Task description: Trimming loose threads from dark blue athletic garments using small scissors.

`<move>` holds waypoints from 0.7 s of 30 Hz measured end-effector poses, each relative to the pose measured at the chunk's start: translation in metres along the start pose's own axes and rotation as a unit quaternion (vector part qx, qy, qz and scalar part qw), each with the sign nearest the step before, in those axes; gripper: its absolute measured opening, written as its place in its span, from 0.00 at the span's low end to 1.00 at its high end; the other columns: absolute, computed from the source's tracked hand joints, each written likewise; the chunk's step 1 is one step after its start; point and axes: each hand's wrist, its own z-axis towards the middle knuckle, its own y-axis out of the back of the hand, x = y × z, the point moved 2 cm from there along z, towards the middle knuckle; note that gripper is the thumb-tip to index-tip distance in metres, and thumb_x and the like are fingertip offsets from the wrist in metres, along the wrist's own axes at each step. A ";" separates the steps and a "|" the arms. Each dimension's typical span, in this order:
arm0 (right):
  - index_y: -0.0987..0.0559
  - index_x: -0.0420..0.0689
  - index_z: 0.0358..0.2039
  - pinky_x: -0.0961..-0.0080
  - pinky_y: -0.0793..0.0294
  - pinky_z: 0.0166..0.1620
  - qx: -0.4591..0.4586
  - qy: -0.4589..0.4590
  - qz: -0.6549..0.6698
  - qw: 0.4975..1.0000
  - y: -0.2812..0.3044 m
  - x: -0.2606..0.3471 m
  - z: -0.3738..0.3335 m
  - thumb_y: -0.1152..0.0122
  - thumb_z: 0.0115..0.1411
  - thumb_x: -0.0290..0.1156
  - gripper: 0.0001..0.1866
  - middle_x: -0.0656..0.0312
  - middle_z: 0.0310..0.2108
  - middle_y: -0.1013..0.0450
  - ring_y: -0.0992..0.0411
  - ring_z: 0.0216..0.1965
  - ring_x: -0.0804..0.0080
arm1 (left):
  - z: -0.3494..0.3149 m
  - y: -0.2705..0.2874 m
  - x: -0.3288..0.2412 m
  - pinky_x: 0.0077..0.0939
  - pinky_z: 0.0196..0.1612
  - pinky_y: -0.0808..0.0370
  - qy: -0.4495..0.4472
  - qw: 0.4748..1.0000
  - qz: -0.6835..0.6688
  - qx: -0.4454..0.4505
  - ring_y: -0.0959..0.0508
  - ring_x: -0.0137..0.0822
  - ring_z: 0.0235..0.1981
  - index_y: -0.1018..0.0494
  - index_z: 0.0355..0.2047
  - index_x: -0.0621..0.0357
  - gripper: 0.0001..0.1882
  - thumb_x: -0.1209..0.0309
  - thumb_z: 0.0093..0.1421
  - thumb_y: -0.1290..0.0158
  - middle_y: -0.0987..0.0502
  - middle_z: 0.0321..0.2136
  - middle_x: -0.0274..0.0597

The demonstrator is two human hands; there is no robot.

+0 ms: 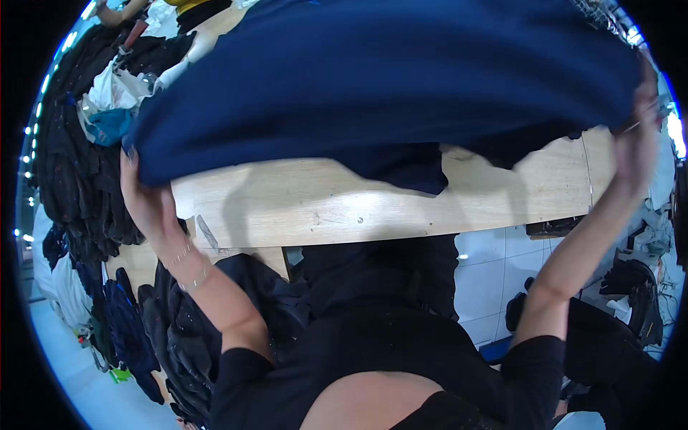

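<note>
A large piece of navy blue fabric (373, 86) is stretched wide between my two raised hands, above a pale wooden table (301, 204). My left hand (147, 197) grips its lower left corner, the thumb and fingers closed on the cloth. At the far right edge my right hand (638, 132) holds the other side; it is somewhat blurred, and its fingers are partly hidden by the cloth. The lower edge of the fabric hangs unevenly, with a flap dangling near the middle. What shape the whole piece has cannot be made out.
A tall heap of dark garments (79, 165) stands to the left, with a white and teal bag (111, 118) on it. More dark cloth (179, 322) lies at my left side. Another person's arm (122, 13) shows at the far left. White floor tiles (484, 283) appear beyond the table's near edge.
</note>
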 end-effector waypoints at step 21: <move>0.36 0.51 0.63 0.89 0.45 0.30 -0.088 -0.322 0.035 0.942 -0.057 -0.169 -0.182 0.50 0.63 0.25 0.27 0.75 0.27 0.35 0.44 0.26 0.89 | -0.021 0.062 0.180 0.13 0.33 0.35 0.347 0.834 0.417 0.099 0.29 0.19 0.29 0.23 0.39 0.60 0.11 0.66 0.63 0.48 0.24 0.29 0.27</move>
